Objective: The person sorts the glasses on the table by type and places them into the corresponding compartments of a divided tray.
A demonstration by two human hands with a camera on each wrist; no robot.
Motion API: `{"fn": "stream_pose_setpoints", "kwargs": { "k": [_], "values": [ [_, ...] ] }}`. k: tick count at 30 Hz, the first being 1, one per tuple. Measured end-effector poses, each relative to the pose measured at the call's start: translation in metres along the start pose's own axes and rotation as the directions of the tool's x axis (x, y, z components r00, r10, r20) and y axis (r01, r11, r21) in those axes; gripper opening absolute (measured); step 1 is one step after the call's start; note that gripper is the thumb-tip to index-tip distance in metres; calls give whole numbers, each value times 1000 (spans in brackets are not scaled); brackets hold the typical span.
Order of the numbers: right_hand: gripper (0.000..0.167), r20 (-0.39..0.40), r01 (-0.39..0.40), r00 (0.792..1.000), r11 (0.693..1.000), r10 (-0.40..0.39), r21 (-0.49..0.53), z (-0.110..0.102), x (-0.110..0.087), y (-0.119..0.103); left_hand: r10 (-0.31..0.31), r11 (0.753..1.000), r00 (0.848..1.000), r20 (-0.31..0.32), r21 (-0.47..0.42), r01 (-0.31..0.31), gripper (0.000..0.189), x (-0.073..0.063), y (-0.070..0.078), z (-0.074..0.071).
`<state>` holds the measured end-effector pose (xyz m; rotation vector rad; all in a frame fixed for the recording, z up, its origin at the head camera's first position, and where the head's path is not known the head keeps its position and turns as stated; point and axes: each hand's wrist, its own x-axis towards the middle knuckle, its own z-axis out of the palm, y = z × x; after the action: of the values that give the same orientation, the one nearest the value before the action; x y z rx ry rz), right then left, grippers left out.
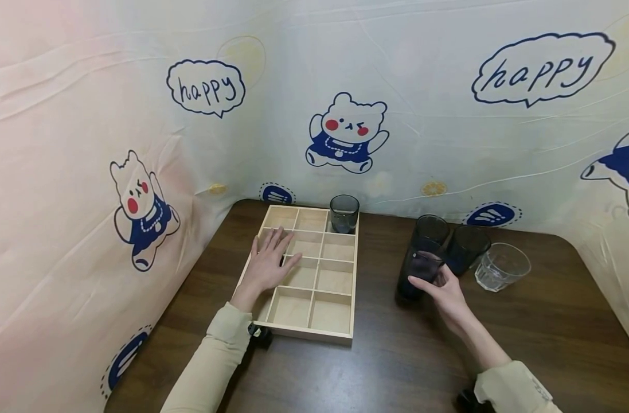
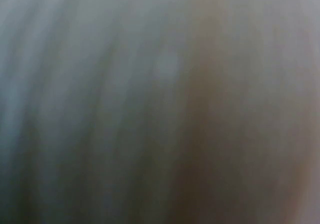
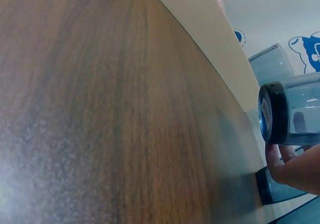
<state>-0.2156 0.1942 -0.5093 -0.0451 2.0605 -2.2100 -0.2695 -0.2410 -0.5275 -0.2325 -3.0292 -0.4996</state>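
While the left hand (image 1: 268, 265) lies spread over a divided wooden tray (image 1: 332, 312), the right hand (image 1: 448, 293) grips 1 smoky-glass tumbler (image 1: 424, 265).

Pale cloth (image 1: 422, 46) with printed bears (image 1: 347, 137) rises behind a brown table (image 1: 391, 355).

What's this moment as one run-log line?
left hand: on wooden tray | right hand: holding dark glass | gray glass: in tray's far-right corner

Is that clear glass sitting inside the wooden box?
No, the clear glass is on the brown table, well to the right of the wooden box.
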Motion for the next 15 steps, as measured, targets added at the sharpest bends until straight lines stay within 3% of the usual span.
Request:
{"fn": "stream_pose_setpoints", "kwargs": {
  "k": [15],
  "values": [
    [65,-3,-73,997,992,73,-99,9,7,-5,-6,1000,1000,17,-3,6,77,0,1,-1]
  ]
}}
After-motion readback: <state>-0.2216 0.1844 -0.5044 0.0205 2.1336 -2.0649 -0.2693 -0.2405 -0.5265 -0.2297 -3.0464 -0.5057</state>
